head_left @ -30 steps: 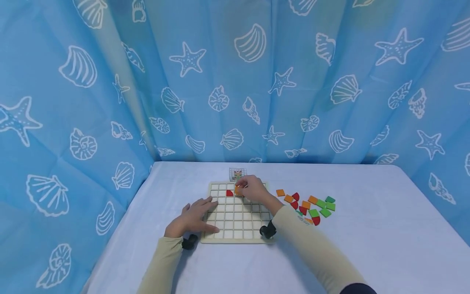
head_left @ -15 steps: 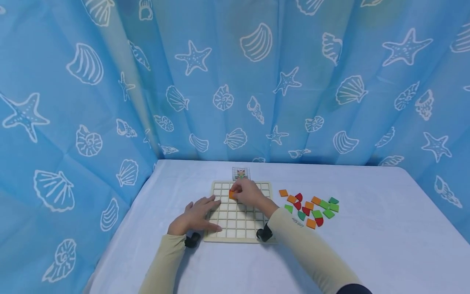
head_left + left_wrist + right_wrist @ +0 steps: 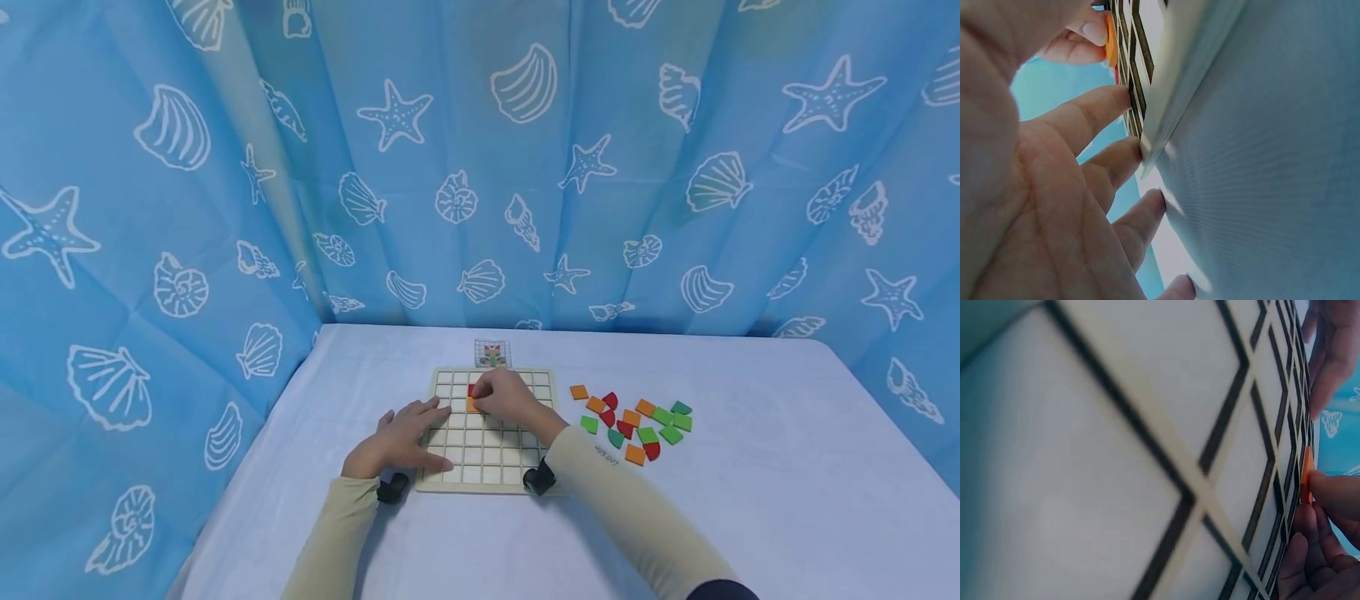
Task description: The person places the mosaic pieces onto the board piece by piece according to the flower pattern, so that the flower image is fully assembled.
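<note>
A pale grid board (image 3: 480, 488) lies on the table before me. My right hand (image 3: 508, 397) pinches an orange square tile (image 3: 472, 406) over a cell in the upper part of the grid. Directly behind that tile, a red piece (image 3: 471, 389) sits in the grid, partly covered by the fingers. In the right wrist view, thumb and fingers grip the orange tile (image 3: 1305, 478) close at the board's surface. My left hand (image 3: 401, 440) rests spread at the board's left edge; in the left wrist view its fingertips (image 3: 1124, 95) touch the frame and the cloth beside it.
Loose orange tiles (image 3: 634, 455), green tiles (image 3: 671, 435) and red quarter-round pieces (image 3: 652, 451) lie scattered right of the board. A small pattern card (image 3: 492, 353) lies behind the board. The white-covered table (image 3: 750, 500) ends at a blue shell-print curtain (image 3: 465, 167).
My right hand has carried the orange tile from the right of the red piece to the cell just in front of it. The left hand stays on the board; the head view has shifted slightly.
</note>
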A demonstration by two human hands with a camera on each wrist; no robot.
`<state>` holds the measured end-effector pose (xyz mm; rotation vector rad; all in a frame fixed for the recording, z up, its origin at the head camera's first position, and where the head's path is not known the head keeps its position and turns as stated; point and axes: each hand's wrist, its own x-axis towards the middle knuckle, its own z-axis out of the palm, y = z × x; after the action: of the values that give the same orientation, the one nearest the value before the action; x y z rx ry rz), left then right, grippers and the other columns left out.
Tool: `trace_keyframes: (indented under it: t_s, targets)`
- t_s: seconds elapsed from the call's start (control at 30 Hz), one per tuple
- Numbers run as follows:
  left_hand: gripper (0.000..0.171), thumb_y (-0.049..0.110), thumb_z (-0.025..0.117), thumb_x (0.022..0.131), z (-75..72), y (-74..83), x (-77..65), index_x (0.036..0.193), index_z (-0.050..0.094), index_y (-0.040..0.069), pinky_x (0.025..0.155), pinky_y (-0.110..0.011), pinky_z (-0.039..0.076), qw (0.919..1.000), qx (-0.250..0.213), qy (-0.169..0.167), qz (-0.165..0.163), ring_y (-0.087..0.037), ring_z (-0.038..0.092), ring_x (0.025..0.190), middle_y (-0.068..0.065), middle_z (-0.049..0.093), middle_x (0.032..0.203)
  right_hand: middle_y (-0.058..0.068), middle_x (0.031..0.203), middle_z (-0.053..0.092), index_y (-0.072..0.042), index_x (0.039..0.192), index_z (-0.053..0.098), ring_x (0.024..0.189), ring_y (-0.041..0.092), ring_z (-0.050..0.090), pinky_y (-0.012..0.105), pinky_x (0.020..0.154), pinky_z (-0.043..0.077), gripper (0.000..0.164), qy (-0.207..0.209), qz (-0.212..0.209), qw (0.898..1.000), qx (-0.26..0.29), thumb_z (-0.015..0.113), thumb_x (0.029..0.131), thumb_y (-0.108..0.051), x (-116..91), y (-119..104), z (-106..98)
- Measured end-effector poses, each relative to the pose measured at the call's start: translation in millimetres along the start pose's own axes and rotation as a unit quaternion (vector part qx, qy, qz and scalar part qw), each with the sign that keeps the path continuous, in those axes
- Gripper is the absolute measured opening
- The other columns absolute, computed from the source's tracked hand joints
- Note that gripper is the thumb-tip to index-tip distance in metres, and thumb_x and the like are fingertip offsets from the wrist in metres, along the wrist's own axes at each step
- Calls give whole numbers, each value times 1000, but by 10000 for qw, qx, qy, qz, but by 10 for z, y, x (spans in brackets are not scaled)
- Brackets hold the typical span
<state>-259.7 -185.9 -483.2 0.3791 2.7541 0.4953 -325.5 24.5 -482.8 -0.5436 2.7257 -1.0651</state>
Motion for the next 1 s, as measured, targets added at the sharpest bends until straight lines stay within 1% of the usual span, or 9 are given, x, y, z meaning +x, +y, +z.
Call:
trace_keyframes:
  t_s: [0.1,0.33,0.57,0.87,1.0]
  targets:
    - [93,57,80,74,0,-6,3,152,40,28,118,-68,12,10000,34,-9,6,-31,22,151,-2,27,164,0,91,70,-11,94,74,84,12,63,31,79,55,6,-46,33,10000,-2,73,88,-12,-10,-9,-1]
    - [92,55,81,74,-8,-3,0,151,41,26,117,-69,13,10000,-4,8,20,-32,23,151,-4,28,163,2,94,71,-9,96,75,89,15,65,35,83,56,9,-133,86,9998,-132,74,88,-13,-28,-42,-4]
    - [91,55,80,75,-16,0,-2,152,41,27,117,-68,13,10000,36,-11,12,-32,22,151,-3,27,164,1,93,71,-9,96,75,88,14,64,35,84,56,9,-109,109,9996,-225,74,88,-14,-9,-27,28]
    - [91,55,81,74,-6,-11,2,151,41,27,117,-68,12,10000,-9,-30,-15,-31,22,151,-3,28,164,1,94,70,-10,97,74,88,14,63,35,85,55,10,-166,98,9997,-166,73,88,-15,-19,-23,24]
    - [91,56,80,74,-6,-6,7,152,41,27,117,-68,13,10000,-1,-36,-24,-31,22,151,-3,27,164,0,96,69,-9,102,73,90,13,62,34,84,55,15,-182,12,9998,-94,74,88,-16,-30,-4,-12]
